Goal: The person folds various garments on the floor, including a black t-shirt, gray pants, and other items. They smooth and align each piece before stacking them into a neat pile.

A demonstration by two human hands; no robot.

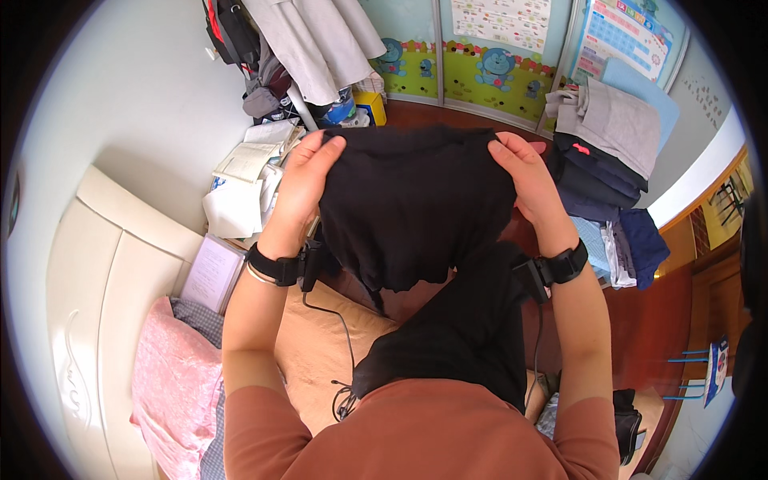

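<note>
A black knit garment hangs stretched between my two hands, in front of my knees. Its upper edge is pulled nearly straight, and its lower edge hangs loose and uneven. My left hand pinches the upper left corner, thumb on the near side. At the upper right corner my right hand grips the cloth the same way. The fingers behind the fabric are mostly hidden. Whether it is a top or some other garment, I cannot tell. Both wrists carry black straps with small devices and cables.
A stack of folded clothes stands at the right. Papers and notebooks lie in a pile at the left, below a hanging grey coat. A pink pillow rests by the cream headboard. Cartoon-printed sliding doors close the far side.
</note>
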